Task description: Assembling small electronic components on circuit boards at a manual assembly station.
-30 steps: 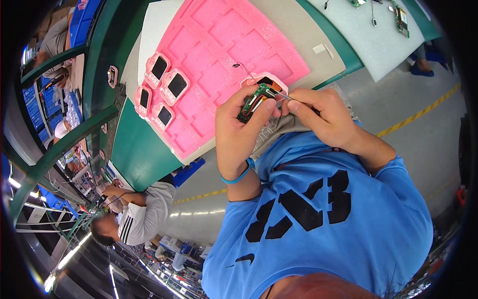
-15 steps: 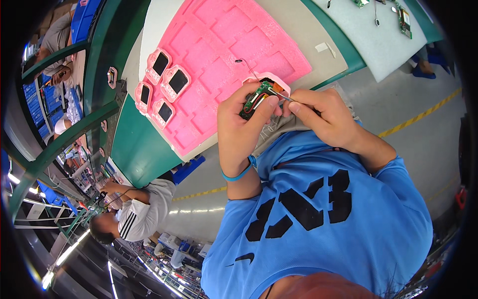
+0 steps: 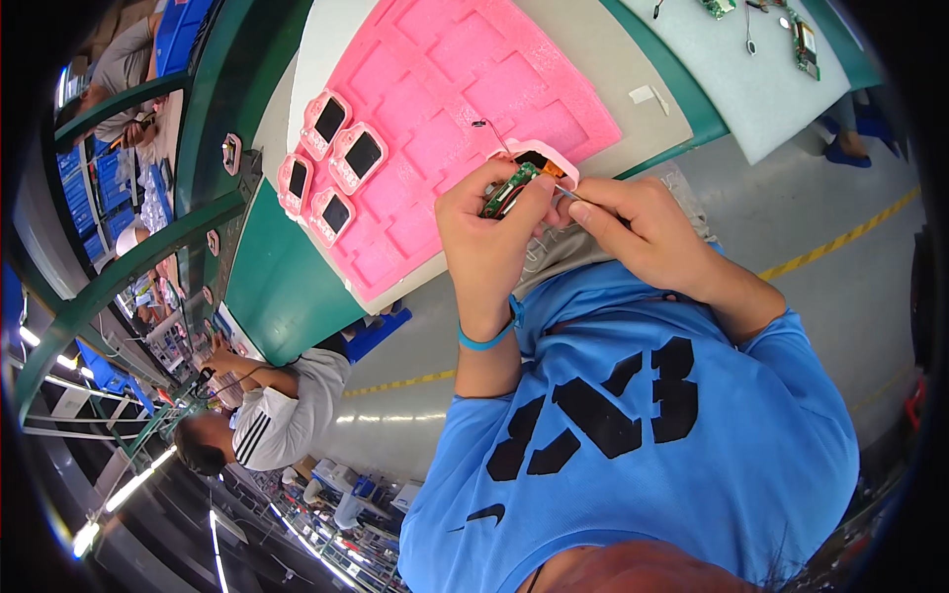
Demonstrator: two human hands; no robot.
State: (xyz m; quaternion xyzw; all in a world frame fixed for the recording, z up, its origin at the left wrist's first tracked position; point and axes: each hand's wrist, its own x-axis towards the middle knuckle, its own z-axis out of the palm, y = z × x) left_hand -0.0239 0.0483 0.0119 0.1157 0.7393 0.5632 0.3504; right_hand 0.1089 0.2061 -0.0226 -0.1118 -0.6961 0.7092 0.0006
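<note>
A co-worker [image 3: 267,425] in a white striped shirt is sitting at the far left, bent over another bench. Right of that, four pink cases [image 3: 331,163] with dark screens are lying in the pockets of a pink foam tray [image 3: 465,79] on the green-edged table [image 3: 272,287].

The left hand [image 3: 484,242], a blue band at its wrist, is closing its fingers around a small pink case [image 3: 546,158] with a green board [image 3: 506,190] sitting in it, holding it up just off the table's near edge, over the lap. The right hand [image 3: 643,232] is pinching a thin metal tool [image 3: 565,191], thumb and forefinger pressed together on it, its tip touching the board.

Judging from this, the tip could be slipping off the board and scratching it, since the case is being held in the air with nothing under it. A loose part falling would land on the lap or floor.

Farther right, more boards [image 3: 806,40] are lying on a white mat [image 3: 761,99].
</note>
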